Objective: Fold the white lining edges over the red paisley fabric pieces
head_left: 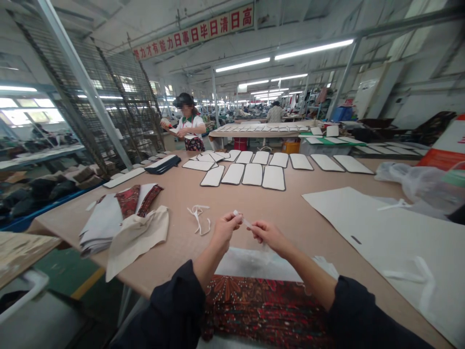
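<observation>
I have the left hand (225, 228) pinched closed, thumb against fingers, on the upper end of a small pale strip (246, 222), and the right hand (267, 233) pinched on its lower end, so the strip slants across the gap between the two hands, raised above the surface (286, 213). It is too small from here for me to make out its material. Directly below the hands, on the near side, I see a pale sheet (236, 261) and dark red patterned fabric (265, 310) lying in folds. Just left of the left hand, a tangle of white ties (198, 218) rests on the surface; farther left, a cream cloth (141, 237) reaches over the near edge, beside a stack of pale sheets (100, 220) topped with red patterned pieces (128, 201). To the right of the right hand I find a large white sheet (363, 218) with a white strap (423, 278) on it, and past that a crumpled clear plastic bag (403, 179). Ahead of both hands, dark-edged white panels (252, 174) lie in rows, some overlapping. Beyond them, to the left, stands a co-worker (189, 128) in a white top.
</observation>
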Motion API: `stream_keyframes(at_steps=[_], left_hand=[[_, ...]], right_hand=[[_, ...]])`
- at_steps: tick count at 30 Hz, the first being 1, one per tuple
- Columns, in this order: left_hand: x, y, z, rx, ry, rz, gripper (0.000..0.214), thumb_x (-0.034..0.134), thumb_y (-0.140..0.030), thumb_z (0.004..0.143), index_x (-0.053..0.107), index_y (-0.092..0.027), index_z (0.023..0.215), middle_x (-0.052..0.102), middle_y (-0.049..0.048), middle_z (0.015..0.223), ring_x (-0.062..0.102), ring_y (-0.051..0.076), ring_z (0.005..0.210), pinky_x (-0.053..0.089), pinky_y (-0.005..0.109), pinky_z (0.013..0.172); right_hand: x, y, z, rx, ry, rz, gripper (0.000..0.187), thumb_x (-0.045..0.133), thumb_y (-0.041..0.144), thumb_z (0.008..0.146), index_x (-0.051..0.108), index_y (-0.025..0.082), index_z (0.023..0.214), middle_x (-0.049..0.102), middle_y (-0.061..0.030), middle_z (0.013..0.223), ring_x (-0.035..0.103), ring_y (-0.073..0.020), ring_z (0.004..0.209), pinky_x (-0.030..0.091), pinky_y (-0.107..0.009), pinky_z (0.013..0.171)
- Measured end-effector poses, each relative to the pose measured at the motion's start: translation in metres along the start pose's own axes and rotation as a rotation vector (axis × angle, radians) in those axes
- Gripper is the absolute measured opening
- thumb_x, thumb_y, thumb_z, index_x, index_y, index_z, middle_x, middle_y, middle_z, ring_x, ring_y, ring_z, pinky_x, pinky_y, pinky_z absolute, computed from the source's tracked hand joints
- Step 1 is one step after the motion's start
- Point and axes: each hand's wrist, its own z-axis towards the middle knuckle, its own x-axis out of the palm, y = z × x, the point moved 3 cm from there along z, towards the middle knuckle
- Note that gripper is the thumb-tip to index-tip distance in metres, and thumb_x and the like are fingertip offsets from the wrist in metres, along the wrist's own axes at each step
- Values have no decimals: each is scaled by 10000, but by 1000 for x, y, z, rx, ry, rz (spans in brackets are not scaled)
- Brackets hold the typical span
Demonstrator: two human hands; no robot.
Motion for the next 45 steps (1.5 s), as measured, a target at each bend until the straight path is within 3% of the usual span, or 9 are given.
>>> stream_keyframes(at_steps=[7, 10, 14, 19, 23, 28, 33, 38, 45], left_hand=[[4, 3, 2, -47, -24, -95, 489, 683, -517, 617, 620, -130, 908, 628, 61, 797, 557, 117, 684, 413, 245, 659], [17, 11, -12, -149, 143, -128, 584, 577, -602, 688, 575, -133, 1036, 639, 92, 908, 590, 144, 776, 426, 286, 748], [29, 23, -35, -238, 408, -40, 548, 676, -511, 642, 599, -106, 1003, 628, 45, 722, 572, 130, 670, 424, 288, 734], [10, 31, -39, -244, 335, 125, 361, 695, -421, 629, 660, -95, 782, 564, -4, 565, 495, 91, 543, 407, 258, 660], [0, 24, -33, -129, 205, 286, 320, 706, -390, 617, 679, -131, 802, 658, 48, 763, 569, 157, 760, 411, 286, 786], [9, 12, -34, -266, 148, -35, 502, 526, -564, 751, 611, -93, 901, 633, 79, 785, 572, 122, 648, 453, 251, 637], [4, 14, -36, -384, 144, -102, 307, 614, -394, 760, 567, -103, 846, 598, 47, 730, 557, 89, 556, 440, 192, 479], [-12, 22, -37, -364, 85, -89, 163, 647, -68, 694, 586, -84, 844, 611, 44, 687, 600, 102, 621, 499, 193, 569], [-30, 30, -31, -310, 77, -14, 255, 721, -80, 628, 613, -82, 860, 642, 50, 701, 629, 122, 632, 525, 219, 619]], right_hand=[[10, 6, -7, 110, 136, 306, 294, 615, 416, 688, 571, 147, 799, 553, 34, 563, 418, -58, 413, 313, -196, 411], [11, 9, -1, 73, -25, 610, 312, 691, 402, 626, 546, 163, 764, 607, 10, 636, 531, -92, 516, 421, -229, 519], [2, 4, 6, 39, -224, 748, 291, 729, 350, 612, 560, 171, 766, 651, -12, 705, 592, -122, 626, 471, -257, 617], [-27, -12, 7, 45, -395, 763, 202, 686, 289, 663, 576, 179, 792, 646, -19, 717, 603, -130, 652, 490, -273, 651], [-44, -15, 3, -71, -530, 181, 192, 515, 287, 801, 603, 167, 923, 614, -14, 680, 550, -120, 544, 466, -265, 567], [-18, -9, -14, -473, -327, -954, 303, 402, 145, 862, 595, 157, 1095, 637, -100, 922, 584, -180, 811, 454, -270, 705], [-4, -18, -27, -581, -267, -1279, 358, 392, 87, 861, 536, 106, 1188, 623, -128, 947, 577, -189, 817, 458, -268, 713], [-7, -23, -25, -522, -230, -1114, 373, 351, 112, 876, 531, 124, 1203, 622, -127, 970, 571, -201, 880, 461, -299, 771], [-11, -21, -19, -104, -117, -319, 346, 437, 228, 787, 625, 144, 1064, 647, -75, 861, 584, -172, 774, 467, -308, 724]])
